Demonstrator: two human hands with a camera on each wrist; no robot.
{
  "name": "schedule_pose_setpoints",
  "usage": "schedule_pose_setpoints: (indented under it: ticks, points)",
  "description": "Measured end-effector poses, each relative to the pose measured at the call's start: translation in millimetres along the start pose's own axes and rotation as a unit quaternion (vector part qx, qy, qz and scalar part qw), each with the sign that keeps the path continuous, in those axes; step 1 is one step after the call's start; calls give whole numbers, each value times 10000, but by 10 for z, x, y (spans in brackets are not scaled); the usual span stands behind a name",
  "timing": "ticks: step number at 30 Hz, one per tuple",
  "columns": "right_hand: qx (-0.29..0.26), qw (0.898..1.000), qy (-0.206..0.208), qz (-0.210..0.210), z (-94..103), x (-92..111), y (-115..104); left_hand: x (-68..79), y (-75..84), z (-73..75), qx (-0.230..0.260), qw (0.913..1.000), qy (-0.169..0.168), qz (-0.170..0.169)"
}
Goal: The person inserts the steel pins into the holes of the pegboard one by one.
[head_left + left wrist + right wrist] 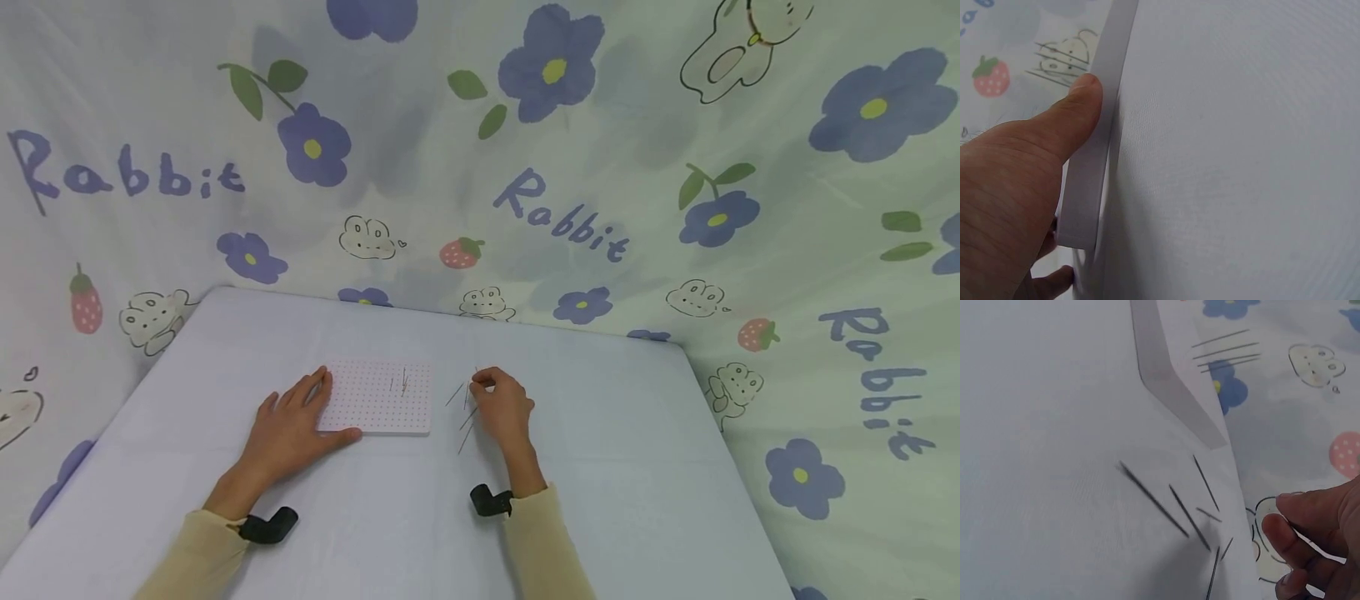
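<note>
A white pegboard (375, 400) with rows of small holes lies on the table, and several thin dark sticks (405, 382) stand in its right part. My left hand (288, 425) holds the board by its left side. The thumb (1088, 103) presses the front edge, while the fingers reach along the left edge toward the far corner. To the right of the board, my right hand (504, 408) hovers over loose thin dark sticks (1154, 500). Its thumb and index fingertips are close together, with no stick showing between them in the right wrist view.
A white cloth covers the table (615, 467). Behind and beside it hangs a curtain (420, 183) printed with flowers, rabbits and strawberries. Each wrist carries a small black camera mount (270, 527).
</note>
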State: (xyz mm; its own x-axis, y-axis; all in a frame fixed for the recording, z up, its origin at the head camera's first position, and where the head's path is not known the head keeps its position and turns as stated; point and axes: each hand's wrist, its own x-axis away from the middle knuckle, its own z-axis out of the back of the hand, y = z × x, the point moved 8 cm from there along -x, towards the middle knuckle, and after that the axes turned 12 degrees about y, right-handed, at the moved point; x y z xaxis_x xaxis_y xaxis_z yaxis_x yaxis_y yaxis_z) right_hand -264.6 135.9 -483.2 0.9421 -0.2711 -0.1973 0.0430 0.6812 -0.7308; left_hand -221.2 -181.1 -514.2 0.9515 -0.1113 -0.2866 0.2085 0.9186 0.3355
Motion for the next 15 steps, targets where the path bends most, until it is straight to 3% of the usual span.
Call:
schedule_pose_setpoints:
  ticks: [6,15]
  points:
    - [406,9986,101,-317,53,13,239,1,9,14,2,10000,12,-13]
    - [778,9963,35,-376,22,59,381,8,26,15,34,10000,45,-26]
